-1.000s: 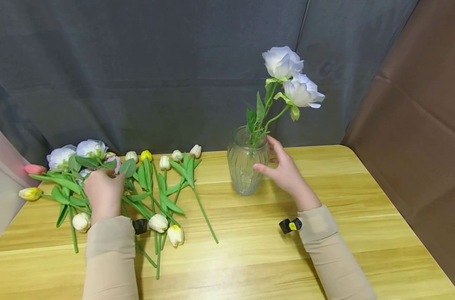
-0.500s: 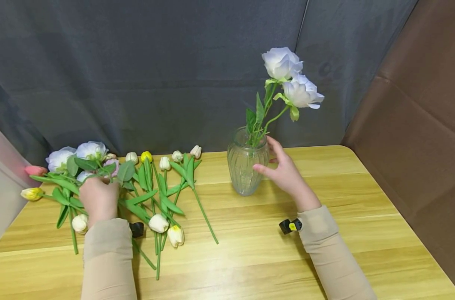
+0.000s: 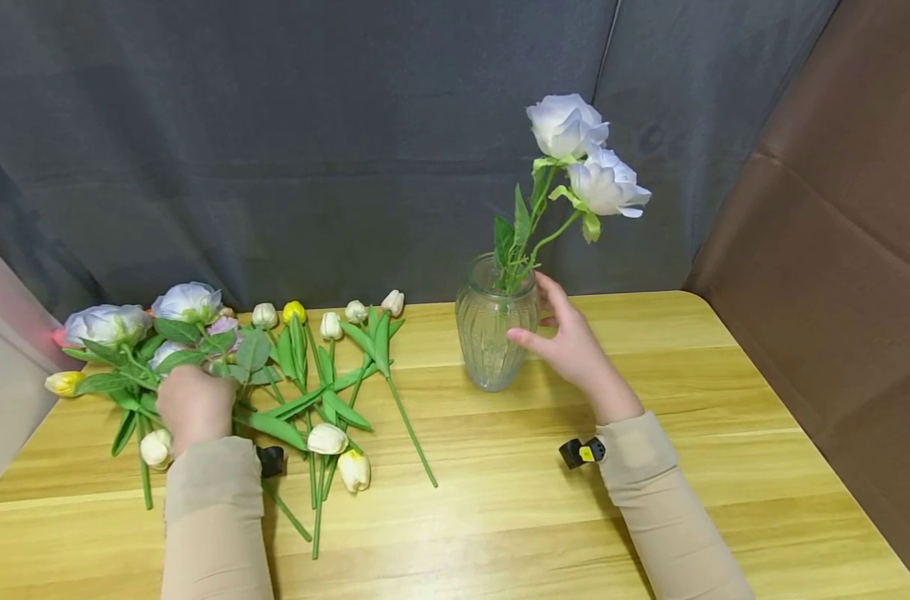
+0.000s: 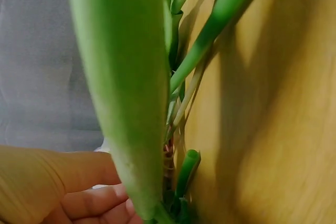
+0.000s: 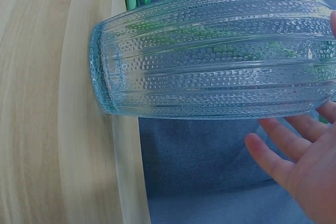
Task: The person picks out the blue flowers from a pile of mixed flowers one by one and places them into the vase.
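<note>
Since a second earlier, one white bloom [image 3: 108,323] had slid outward over the pink tulip [image 3: 58,337] and a cream tulip [image 3: 327,438] had swung slightly rightward, while the left hand [image 3: 196,406] had drawn back a little. Its fingers reached down into the flower pile [image 3: 136,358] at the left of the wooden table [image 3: 500,500], but a broad green leaf [image 4: 123,77] hid part of them, so whether they pinched anything could not be told. Thumb in front and fingers behind, the right hand [image 3: 575,350] loosely held the upright glass vase [image 3: 488,354], standing near the back edge with two white flowers [image 3: 608,183] leaning from its mouth.
</note>
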`<state>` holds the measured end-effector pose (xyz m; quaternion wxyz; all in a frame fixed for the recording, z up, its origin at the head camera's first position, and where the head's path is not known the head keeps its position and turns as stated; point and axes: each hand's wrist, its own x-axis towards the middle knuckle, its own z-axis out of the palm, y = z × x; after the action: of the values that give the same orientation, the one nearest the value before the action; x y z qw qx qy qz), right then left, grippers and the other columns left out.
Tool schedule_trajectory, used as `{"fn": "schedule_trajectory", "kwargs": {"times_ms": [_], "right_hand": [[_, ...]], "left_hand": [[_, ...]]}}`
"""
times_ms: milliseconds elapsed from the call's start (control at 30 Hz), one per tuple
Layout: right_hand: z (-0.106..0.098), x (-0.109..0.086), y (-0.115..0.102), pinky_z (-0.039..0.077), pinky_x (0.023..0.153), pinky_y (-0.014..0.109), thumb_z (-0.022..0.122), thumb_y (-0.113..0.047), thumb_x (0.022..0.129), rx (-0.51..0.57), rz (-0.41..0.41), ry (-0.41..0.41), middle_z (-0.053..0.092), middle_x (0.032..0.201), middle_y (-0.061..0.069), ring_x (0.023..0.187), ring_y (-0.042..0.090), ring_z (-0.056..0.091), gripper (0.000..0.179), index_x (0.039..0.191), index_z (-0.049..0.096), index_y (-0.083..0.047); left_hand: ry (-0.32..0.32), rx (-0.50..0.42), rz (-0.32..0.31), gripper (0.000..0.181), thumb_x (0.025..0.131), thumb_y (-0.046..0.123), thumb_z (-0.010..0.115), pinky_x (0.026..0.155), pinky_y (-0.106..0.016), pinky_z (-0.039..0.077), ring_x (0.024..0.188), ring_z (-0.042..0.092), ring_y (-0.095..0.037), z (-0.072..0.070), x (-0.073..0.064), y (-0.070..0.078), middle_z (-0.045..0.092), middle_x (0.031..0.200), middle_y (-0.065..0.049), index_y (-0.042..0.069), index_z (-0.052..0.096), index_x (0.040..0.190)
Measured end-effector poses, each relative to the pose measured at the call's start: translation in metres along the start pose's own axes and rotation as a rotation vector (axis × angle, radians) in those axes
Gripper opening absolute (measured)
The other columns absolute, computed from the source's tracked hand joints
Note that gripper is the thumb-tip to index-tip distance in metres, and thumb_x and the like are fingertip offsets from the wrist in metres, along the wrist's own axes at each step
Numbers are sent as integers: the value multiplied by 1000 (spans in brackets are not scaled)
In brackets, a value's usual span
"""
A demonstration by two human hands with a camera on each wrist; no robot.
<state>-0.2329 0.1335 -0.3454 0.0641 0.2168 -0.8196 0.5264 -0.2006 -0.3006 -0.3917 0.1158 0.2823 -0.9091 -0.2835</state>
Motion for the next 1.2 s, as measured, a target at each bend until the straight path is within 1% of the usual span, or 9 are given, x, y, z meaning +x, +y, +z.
{"fn": "schedule_trajectory", "kwargs": {"times_ms": [167, 333, 500, 600, 700, 900, 1033, 1133, 1200], "right_hand": [[0, 0, 0, 36, 100, 54, 71, -6, 87, 5, 2, -7, 41, 137, 29, 124, 39, 42, 80, 148, 21, 5], [0, 0, 0, 36, 99, 55, 70, -5, 87, 7, -1, -4, 42, 136, 29, 123, 39, 42, 79, 148, 21, 5], [0, -1, 0, 36, 99, 54, 70, -4, 86, 3, -4, -1, 43, 135, 30, 123, 40, 43, 79, 148, 21, 6], [-1, -1, 0, 36, 99, 54, 70, -4, 87, 3, -4, -2, 43, 135, 29, 123, 39, 43, 79, 148, 21, 5], [-1, -1, 0, 37, 98, 54, 70, -5, 87, 1, -2, -3, 43, 135, 29, 123, 39, 42, 79, 148, 21, 5], [-1, 0, 0, 37, 99, 53, 70, -6, 87, -4, 1, -5, 43, 136, 28, 124, 38, 42, 79, 148, 22, 5], [-1, 1, 0, 37, 99, 52, 70, -7, 88, -8, 0, -7, 43, 136, 28, 124, 37, 42, 78, 148, 22, 5], [-1, 1, 0, 37, 98, 53, 70, -6, 88, -10, -7, -8, 42, 136, 28, 124, 38, 42, 78, 148, 22, 6], [-1, 1, -1, 37, 98, 53, 70, -6, 88, -10, -14, -8, 42, 136, 28, 124, 39, 42, 77, 147, 22, 6]], "left_hand": [[-18, 7, 1, 23, 80, 10, 58, 82, -62, 40, 95, 47, -58, 1, 0, -2, 51, 101, -42, -13, 55, 80], [-1, 20, 43, 20, 79, 7, 54, 76, -61, 40, 88, 49, -56, 1, 0, -1, 53, 90, -38, -4, 50, 63], [17, 11, 84, 28, 75, 3, 50, 63, -50, 39, 69, 47, -43, 1, 0, 1, 49, 62, -19, 9, 41, 49], [33, -14, 98, 30, 73, 2, 50, 57, -41, 34, 60, 42, -35, 1, -1, 3, 41, 49, -8, 11, 40, 46], [55, -44, 120, 31, 72, 1, 49, 57, -38, 31, 57, 41, -33, 1, -2, 5, 37, 44, -3, 11, 39, 44], [114, -64, 173, 30, 70, 0, 47, 56, -38, 29, 57, 39, -33, -1, -2, 11, 35, 43, -2, 12, 38, 44], [96, -88, 182, 33, 81, 2, 56, 61, -40, 36, 61, 46, -33, -1, -2, 15, 47, 48, -5, 6, 52, 49], [92, -126, 195, 28, 87, 7, 64, 70, -46, 41, 73, 54, -38, -2, -3, 20, 61, 63, -15, -2, 63, 61], [96, -141, 205, 26, 89, 8, 63, 74, -48, 42, 79, 55, -40, -2, -5, 22, 64, 75, -22, -6, 67, 67]]}}
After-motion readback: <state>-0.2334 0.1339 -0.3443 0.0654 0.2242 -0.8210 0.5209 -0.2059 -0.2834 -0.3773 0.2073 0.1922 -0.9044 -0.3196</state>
